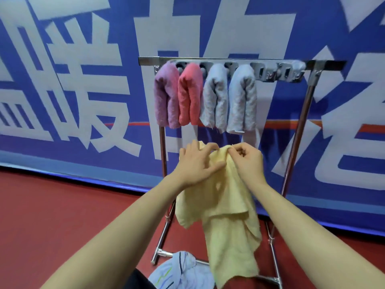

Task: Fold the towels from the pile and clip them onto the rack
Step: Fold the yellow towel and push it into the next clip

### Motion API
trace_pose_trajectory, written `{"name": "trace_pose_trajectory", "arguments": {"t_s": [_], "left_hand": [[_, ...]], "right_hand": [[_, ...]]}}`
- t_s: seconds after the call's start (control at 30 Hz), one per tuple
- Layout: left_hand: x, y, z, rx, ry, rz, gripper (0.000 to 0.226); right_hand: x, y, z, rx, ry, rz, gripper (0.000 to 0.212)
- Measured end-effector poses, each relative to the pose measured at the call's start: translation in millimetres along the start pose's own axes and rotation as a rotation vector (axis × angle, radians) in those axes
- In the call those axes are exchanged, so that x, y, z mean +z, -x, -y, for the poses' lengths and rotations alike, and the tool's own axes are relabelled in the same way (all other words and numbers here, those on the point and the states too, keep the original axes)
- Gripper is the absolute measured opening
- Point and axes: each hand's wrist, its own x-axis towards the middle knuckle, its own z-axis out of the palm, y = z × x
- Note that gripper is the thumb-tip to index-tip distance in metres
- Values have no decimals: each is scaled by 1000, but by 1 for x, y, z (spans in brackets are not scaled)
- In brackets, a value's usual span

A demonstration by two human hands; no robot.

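A pale yellow towel (227, 215) hangs in front of me, held at its top edge by both hands. My left hand (195, 163) grips its upper left corner; my right hand (248, 161) pinches the top edge beside it. Behind them stands a metal rack (229, 60). Clipped to its bar, from left to right, hang a folded purple towel (164, 97), a pink towel (190, 94), a grey towel (215, 97) and a light blue-grey towel (242, 99). Empty grey clips (277, 73) sit on the right part of the bar.
A white cloth with coloured stripes (183, 272) lies on the red floor (62, 215) at the rack's base. The rack's legs (275, 253) spread out near my feet. A blue banner with large white characters (83, 80) runs behind the rack.
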Motion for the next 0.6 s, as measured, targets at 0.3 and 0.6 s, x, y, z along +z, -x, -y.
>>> {"name": "trace_pose_trajectory", "arguments": {"t_s": [0.3,0.6], "left_hand": [[10,-12,-37,-87,-28,-167,36],[-9,-39,-38,-152,34,-238,32]], "right_hand": [[-8,-9,36,-85,-11,-22,10],[-28,7,16,-129,34,4,23]]}}
